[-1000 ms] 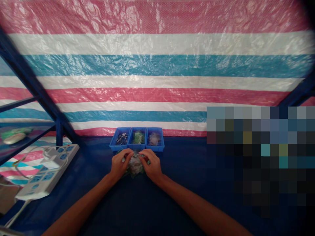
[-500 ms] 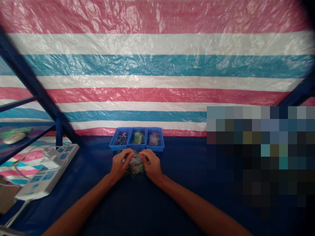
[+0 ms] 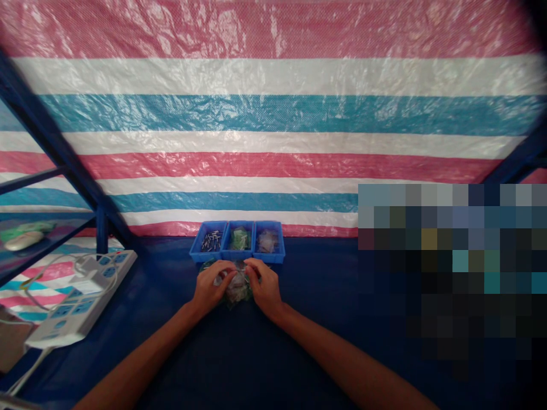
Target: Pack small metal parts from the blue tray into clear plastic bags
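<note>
My left hand [image 3: 210,286] and my right hand [image 3: 265,286] rest on the dark blue table, fingers curled and pinching a small clear plastic bag [image 3: 237,287] with greenish contents that lies between them. Just beyond the hands stand three small blue bins in a row: the left bin [image 3: 208,242] holds thin metal pins, the middle bin [image 3: 239,240] green pieces, the right bin [image 3: 269,241] clear packets. What exactly the fingertips grip inside the bag is too small to tell.
A white power strip [image 3: 74,304] with plugged cables lies at the left table edge. A dark blue metal frame [image 3: 55,148] rises on the left. A striped red, white and blue tarp [image 3: 273,114] hangs behind the bins. A blurred area covers the right.
Both hands have drawn slightly closer together over the bag and their fingers have shifted a little. Everything else is still.
</note>
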`<state>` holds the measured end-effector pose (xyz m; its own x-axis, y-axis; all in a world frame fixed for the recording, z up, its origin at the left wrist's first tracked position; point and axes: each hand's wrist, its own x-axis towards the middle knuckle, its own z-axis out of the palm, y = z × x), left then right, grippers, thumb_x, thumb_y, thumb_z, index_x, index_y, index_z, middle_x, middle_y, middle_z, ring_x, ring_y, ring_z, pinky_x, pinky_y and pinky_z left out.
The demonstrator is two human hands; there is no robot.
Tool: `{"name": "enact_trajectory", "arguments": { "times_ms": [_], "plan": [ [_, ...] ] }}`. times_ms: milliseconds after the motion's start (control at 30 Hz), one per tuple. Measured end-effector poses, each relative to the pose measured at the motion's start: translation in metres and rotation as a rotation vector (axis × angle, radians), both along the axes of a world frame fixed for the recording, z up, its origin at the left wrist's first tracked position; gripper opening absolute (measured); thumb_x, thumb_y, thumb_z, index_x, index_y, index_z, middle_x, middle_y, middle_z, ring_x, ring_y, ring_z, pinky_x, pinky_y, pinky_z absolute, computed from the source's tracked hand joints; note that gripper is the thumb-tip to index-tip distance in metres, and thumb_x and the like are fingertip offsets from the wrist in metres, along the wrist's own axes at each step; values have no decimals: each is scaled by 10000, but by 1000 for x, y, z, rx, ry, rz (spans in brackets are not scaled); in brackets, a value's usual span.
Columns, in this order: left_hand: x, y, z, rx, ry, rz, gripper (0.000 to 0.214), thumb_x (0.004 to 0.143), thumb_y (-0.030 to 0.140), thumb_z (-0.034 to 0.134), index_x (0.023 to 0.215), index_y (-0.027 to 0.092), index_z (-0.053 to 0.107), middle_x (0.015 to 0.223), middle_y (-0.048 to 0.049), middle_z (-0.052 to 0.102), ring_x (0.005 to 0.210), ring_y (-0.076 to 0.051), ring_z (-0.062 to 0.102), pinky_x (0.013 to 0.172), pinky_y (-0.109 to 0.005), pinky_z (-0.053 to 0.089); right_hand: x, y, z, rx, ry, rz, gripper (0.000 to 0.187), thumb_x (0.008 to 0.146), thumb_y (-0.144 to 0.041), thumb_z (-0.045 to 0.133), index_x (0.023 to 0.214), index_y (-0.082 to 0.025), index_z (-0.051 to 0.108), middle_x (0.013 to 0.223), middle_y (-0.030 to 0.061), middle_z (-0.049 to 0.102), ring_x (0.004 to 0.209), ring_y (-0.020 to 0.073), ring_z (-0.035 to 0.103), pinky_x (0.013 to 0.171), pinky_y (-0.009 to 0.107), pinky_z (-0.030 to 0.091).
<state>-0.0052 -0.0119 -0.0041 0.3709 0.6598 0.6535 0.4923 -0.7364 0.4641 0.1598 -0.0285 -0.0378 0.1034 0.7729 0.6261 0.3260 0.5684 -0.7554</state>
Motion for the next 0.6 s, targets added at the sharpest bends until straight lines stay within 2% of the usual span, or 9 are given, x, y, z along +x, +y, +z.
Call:
{"name": "enact_trajectory", "arguments": {
  "times_ms": [367, 600],
  "plan": [
    [-1, 2, -2, 3, 14, -1, 117, 864, 259, 542, 901, 168, 606, 870, -47, 663, 690, -116, 610, 656, -222, 510, 0, 1, -1, -9, -14, 6, 211, 906, -225, 434, 1006, -193, 617, 925, 50, 669, 839, 168, 633, 771, 274, 491],
    [0, 2, -1, 56, -10, 47, 141, 876, 272, 516, 873, 168, 610, 872, -57, 674, 787, -142, 640, 700, -225, 510, 1, -4, 9, 4, -34, 4, 209, 901, -247, 443, 999, -184, 616, 900, 55, 645, 791, 157, 606, 720, 258, 480]
  ]
}}
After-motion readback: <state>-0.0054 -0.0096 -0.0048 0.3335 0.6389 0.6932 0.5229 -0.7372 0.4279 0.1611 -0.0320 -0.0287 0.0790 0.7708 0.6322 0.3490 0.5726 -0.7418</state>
